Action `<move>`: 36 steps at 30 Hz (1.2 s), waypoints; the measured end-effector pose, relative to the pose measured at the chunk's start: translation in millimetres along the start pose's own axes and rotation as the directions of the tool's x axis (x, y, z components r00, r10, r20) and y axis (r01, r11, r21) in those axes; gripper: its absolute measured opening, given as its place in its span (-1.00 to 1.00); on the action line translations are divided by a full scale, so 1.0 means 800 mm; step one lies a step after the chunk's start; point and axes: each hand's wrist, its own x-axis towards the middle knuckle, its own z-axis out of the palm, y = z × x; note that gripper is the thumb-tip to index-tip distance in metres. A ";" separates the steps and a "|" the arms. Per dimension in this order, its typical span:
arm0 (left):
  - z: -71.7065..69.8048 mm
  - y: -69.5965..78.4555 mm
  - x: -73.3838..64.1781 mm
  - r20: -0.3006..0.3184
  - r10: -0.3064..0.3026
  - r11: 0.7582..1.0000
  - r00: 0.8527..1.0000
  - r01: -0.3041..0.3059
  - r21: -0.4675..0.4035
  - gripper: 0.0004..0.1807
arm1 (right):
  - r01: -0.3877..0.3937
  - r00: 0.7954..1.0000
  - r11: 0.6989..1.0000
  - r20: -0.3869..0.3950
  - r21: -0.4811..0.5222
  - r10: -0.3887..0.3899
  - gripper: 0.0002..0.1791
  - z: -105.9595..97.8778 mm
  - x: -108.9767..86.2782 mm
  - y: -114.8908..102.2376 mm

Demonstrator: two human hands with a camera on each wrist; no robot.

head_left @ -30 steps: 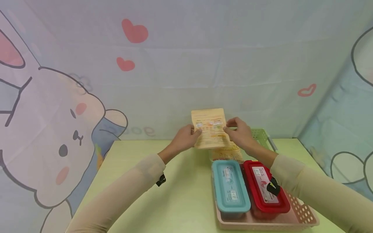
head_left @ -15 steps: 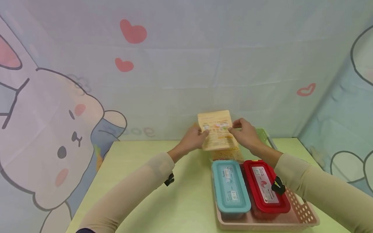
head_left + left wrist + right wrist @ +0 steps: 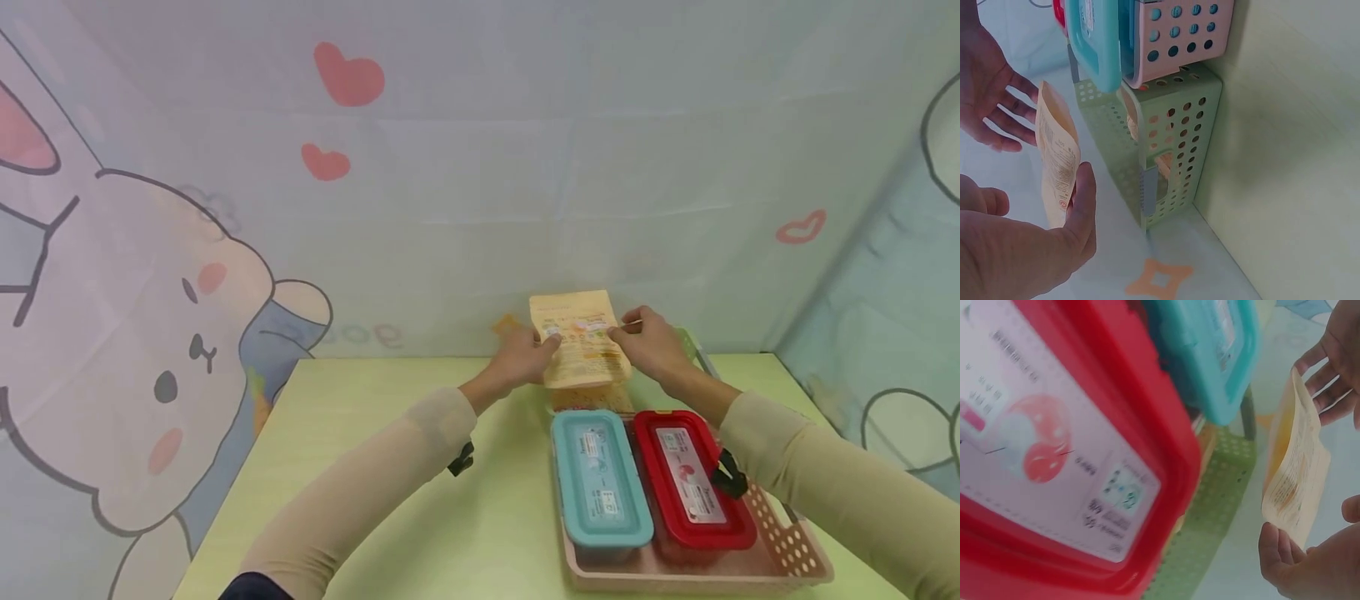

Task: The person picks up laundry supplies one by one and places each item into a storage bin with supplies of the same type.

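A pale yellow food pouch with small print and coloured marks is held upright by its sides between both hands, at the back of the table. My left hand grips its left edge, thumb on the printed face. On the other edge, my right hand pinches it between thumb and fingers. Below it and partly hidden, another yellow packet shows in the green basket. From the right wrist view, the pouch appears edge-on, slightly bulged and curved.
In front of the green basket stands a pink perforated basket. It carries a box with a turquoise lid and one with a red lid. A cartoon-printed curtain hangs behind the pale table.
Both hands have moved the pouch to the right and slightly down, closer over the green basket. The two lidded boxes stay in place.
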 end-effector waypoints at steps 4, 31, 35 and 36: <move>0.006 0.001 0.001 -0.008 -0.002 1.000 1.000 0.002 0.015 -0.53 | -0.022 0.999 0.998 0.033 0.065 0.020 -0.31 -0.002 0.002 0.013; 0.028 0.000 -0.010 0.101 -0.117 0.983 0.988 0.130 -0.133 -0.46 | -0.127 0.974 0.990 0.194 0.062 0.113 -0.13 0.012 0.006 0.054; 0.032 0.004 -0.019 0.098 -0.088 0.992 0.991 0.097 -0.083 -0.29 | -0.154 0.964 0.987 0.227 0.045 0.140 -0.09 0.016 0.007 0.059; 0.033 0.004 -0.022 0.101 -0.080 0.993 0.992 0.088 -0.075 -0.25 | -0.162 0.960 0.986 0.238 0.040 0.148 -0.08 0.017 0.008 0.060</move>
